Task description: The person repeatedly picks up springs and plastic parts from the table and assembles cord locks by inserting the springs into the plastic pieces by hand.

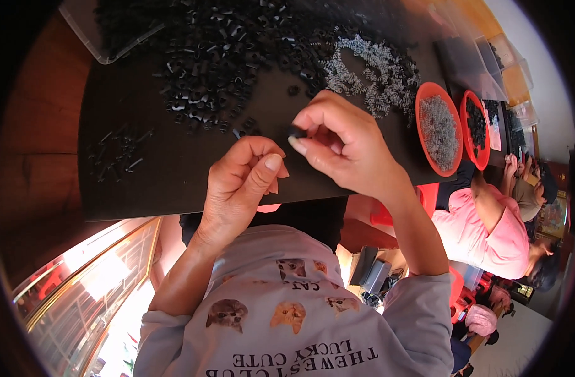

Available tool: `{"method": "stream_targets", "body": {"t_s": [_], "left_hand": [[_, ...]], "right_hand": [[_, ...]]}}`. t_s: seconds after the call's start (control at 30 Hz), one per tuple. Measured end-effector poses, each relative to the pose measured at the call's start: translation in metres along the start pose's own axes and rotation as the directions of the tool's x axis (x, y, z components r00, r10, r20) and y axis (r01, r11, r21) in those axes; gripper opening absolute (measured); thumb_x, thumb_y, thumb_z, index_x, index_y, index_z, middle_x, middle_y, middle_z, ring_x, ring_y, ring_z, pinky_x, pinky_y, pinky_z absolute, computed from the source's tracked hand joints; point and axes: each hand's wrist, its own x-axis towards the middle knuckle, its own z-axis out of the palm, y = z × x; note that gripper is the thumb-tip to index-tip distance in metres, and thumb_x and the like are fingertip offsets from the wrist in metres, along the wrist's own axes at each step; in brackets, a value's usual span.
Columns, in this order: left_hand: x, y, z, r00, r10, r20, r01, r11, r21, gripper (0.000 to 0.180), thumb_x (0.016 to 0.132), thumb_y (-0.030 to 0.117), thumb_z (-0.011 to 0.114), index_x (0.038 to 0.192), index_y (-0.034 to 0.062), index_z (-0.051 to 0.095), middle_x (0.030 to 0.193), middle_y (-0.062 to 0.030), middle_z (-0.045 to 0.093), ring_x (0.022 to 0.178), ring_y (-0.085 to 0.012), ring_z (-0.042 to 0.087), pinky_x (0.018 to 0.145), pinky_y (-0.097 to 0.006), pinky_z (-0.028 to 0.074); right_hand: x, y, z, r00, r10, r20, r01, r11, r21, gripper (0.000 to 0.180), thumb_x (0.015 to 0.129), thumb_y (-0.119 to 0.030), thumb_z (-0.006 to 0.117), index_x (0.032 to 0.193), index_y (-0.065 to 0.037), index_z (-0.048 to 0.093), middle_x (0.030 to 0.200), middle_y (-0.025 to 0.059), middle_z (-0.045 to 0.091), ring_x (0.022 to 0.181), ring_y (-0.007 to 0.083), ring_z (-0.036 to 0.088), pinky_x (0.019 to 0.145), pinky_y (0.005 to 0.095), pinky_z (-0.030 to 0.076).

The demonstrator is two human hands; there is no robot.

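Over the front of the dark table (174, 188), both hands are raised close together. My right hand (347, 141) pinches a small black plastic piece (296, 132) between thumb and fingertips. Beside it, my left hand (240, 176) is closed, thumb pressed to the curled forefinger; whatever lies inside is hidden. A small shiny piece (237, 134) shows just behind the left knuckles, and I cannot tell if it is held. Beyond the hands spreads a heap of small black curved parts (202, 81). Metal springs (378, 75) lie in a loose pile to its right.
Thin black pins (121, 151) are scattered at the table's left. On the right stand a red bowl of springs (439, 135) and a red bowl of black parts (477, 129). Clear plastic bins (482, 63) are behind them. A person in pink (488, 232) sits to the right.
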Motion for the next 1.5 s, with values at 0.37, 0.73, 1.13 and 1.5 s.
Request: {"method": "stream_targets", "body": {"t_s": [0.37,0.73,1.13,1.5], "left_hand": [[-0.002,0.004,0.004,0.996,-0.009,0.092,0.0,0.995,0.096,0.025,0.097,0.022,0.058,0.084,0.0013,0.056,0.068,0.0037,0.054,0.063,-0.0023,0.044,0.055,-0.019,0.038],[-0.005,0.001,0.004,0.999,0.016,0.05,-0.02,0.996,0.09,0.016,0.097,0.016,0.056,0.1,0.0006,0.058,0.081,-0.0004,0.061,0.066,-0.0045,0.049,0.061,-0.02,0.043],[-0.005,-0.001,-0.003,0.998,0.007,0.056,-0.01,0.999,0.047,0.025,0.097,0.025,0.051,0.092,0.0017,0.058,0.08,-0.0012,0.061,0.066,-0.0058,0.05,0.063,-0.022,0.045],[-0.004,0.002,-0.002,0.998,0.0,0.057,0.001,1.0,-0.026,0.015,0.097,0.015,0.051,0.095,0.0017,0.057,0.079,-0.0013,0.06,0.066,-0.005,0.049,0.062,-0.021,0.043]], "right_hand": [[-0.024,-0.012,0.019,0.985,-0.172,-0.023,0.165,0.97,-0.181,0.021,0.073,-0.004,0.068,0.092,-0.006,0.057,0.084,0.0065,0.053,0.062,0.0246,0.06,0.047,0.0356,0.047],[-0.006,0.061,-0.075,0.999,0.028,-0.037,-0.044,0.814,-0.579,0.011,0.082,-0.006,0.059,0.093,-0.007,0.061,0.085,0.0085,0.058,0.077,0.0303,0.062,0.064,0.0394,0.049],[0.008,0.072,-0.08,0.997,0.075,0.012,-0.032,0.555,-0.831,0.015,0.079,-0.006,0.059,0.094,-0.006,0.061,0.095,0.0075,0.057,0.084,0.0299,0.063,0.067,0.0427,0.052],[0.011,0.05,-0.068,0.978,0.205,0.032,-0.106,0.626,-0.772,0.007,0.079,-0.008,0.057,0.085,-0.005,0.055,0.094,0.0092,0.06,0.082,0.0335,0.062,0.068,0.0443,0.051]]}}
